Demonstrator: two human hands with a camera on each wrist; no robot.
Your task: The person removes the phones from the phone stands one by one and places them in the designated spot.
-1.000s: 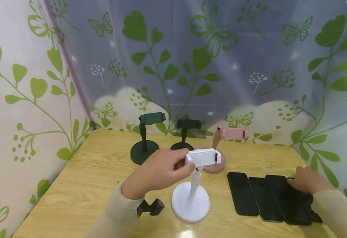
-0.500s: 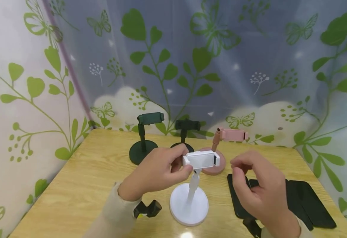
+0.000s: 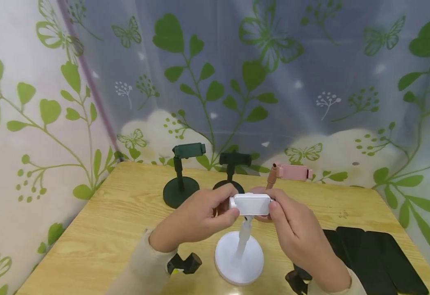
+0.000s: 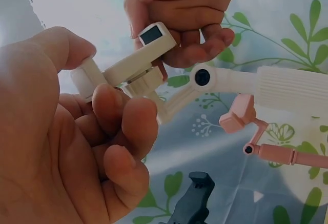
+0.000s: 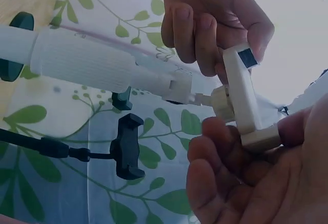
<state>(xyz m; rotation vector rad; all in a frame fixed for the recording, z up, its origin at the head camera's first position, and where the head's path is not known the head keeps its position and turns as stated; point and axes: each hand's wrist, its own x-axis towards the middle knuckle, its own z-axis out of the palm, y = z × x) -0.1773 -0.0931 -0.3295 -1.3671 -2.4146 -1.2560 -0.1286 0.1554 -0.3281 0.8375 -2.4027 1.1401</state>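
A white phone stand (image 3: 238,262) stands upright at the front middle of the table in the head view. My left hand (image 3: 196,213) pinches the left end of its phone clamp (image 3: 252,204) between thumb and fingers. At the clamp's right end, my right hand (image 3: 303,233) grips with thumb and index finger. Both wrist views show the clamp (image 4: 136,60) between the two hands, with no phone in it. In the right wrist view, the right thumb and fingers hold one end lip (image 5: 260,138), and the left hand (image 5: 210,19) is at the other.
Behind stand a dark green phone stand (image 3: 180,191), a black one (image 3: 231,164) and a pink one (image 3: 293,172). Several black phones (image 3: 373,258) lie side by side at the right, partly hidden by my right arm. A leaf-patterned curtain (image 3: 266,82) hangs close behind the table (image 3: 100,229).
My right hand has left the phones at the right and come over to the white clamp, taking hold of its right end. The left hand has kept its grip on the left end.
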